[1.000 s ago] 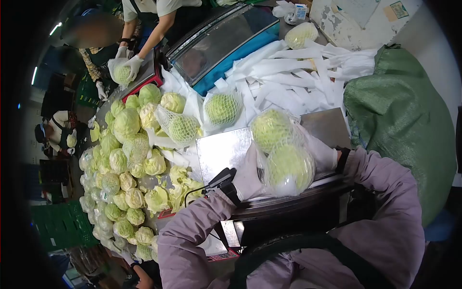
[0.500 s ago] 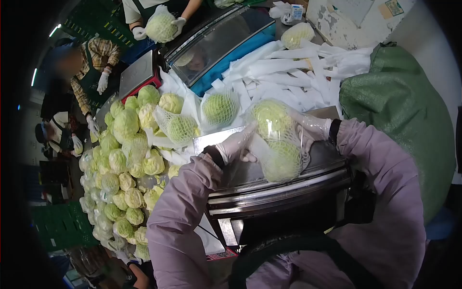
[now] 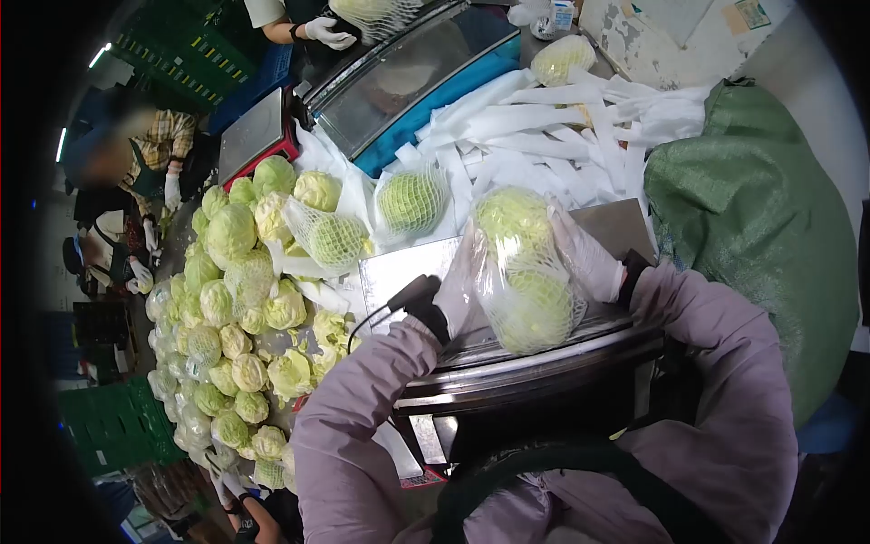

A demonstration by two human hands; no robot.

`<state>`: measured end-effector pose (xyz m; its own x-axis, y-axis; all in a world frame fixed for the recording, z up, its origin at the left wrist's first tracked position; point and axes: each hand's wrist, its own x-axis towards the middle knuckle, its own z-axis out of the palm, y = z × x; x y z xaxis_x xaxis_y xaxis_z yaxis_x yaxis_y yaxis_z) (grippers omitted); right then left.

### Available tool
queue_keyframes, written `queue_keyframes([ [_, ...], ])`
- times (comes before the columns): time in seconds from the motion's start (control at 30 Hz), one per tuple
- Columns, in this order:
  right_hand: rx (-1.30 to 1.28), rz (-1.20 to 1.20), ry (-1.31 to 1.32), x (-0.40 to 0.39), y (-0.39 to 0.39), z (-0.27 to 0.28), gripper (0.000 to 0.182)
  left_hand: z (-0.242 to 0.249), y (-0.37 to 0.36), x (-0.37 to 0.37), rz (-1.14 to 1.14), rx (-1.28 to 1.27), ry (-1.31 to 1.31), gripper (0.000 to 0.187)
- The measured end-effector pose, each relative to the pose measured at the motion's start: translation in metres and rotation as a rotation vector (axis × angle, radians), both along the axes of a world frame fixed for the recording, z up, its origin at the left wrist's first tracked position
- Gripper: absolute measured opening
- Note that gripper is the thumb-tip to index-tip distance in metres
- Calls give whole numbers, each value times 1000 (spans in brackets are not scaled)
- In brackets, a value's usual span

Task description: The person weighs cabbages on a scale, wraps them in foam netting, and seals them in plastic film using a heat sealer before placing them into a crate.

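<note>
Two pale green cabbages in foam nets sit together in a clear plastic bag (image 3: 527,272) over the metal surface (image 3: 412,263) of the machine before me. My left hand (image 3: 460,281), in a white glove, presses against the bag's left side. Against its upper right side lies my gloved right hand (image 3: 584,258), its fingers stretched along the upper cabbage. The two hands hold the bag between them. The lower cabbage is over the machine's front edge. A black handle with a cord (image 3: 412,292) shows beside my left wrist.
Many cabbages (image 3: 231,231) are heaped at the left. Two netted cabbages (image 3: 410,201) lie beyond the machine, near white foam strips (image 3: 517,122). A green sack (image 3: 752,208) stands at the right. A co-worker's gloved hand (image 3: 328,34) is at the top, by another machine (image 3: 399,82) and a scale (image 3: 254,131).
My left hand has moved up against the bag's side, and my right hand has flattened along it. The bag hangs straighter. At the top, the co-worker's cabbage has moved right.
</note>
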<state>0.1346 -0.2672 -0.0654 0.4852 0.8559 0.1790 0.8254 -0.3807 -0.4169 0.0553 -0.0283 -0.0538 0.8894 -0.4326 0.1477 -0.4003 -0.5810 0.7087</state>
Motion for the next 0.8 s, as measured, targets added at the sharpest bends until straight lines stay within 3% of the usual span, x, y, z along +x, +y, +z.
queue_keyframes([
  [0.07,74,-16,293,-9,-2,11,91,11,-6,-7,-3,-198,148,83],
  [0.2,216,174,371,-54,-8,52,73,49,-20,-62,-78,-459,400,74],
  [0.33,78,549,401,-133,-51,52,53,110,-14,-144,-187,-437,681,75],
  [0.43,26,690,472,-192,-83,49,45,107,-19,-228,-185,-687,1099,72],
  [0.47,14,740,956,-209,-91,49,47,100,-21,-250,-176,-771,1234,71],
  [0.5,2,767,1442,-221,-97,50,50,121,-15,-260,-27,-713,1607,79],
  [0.53,4,764,1438,-237,-101,67,50,119,-13,-277,-30,-709,1605,79],
  [0.6,37,-60,2313,-267,-113,109,57,104,-10,-318,121,-1091,1739,74],
  [0.63,71,-59,2246,-280,-111,114,67,99,-7,-331,96,-1171,1727,73],
  [0.67,373,-117,2495,-287,-122,121,69,97,-5,-343,156,-1215,1729,75],
  [0.73,528,-12,2211,-310,-127,128,65,96,5,-366,318,-1473,1815,72],
  [0.77,396,-219,2112,-320,-128,124,51,97,7,-375,311,-1462,1820,72],
  [0.8,365,-214,1657,-338,-118,153,38,106,7,-381,213,-1576,1775,65],
])
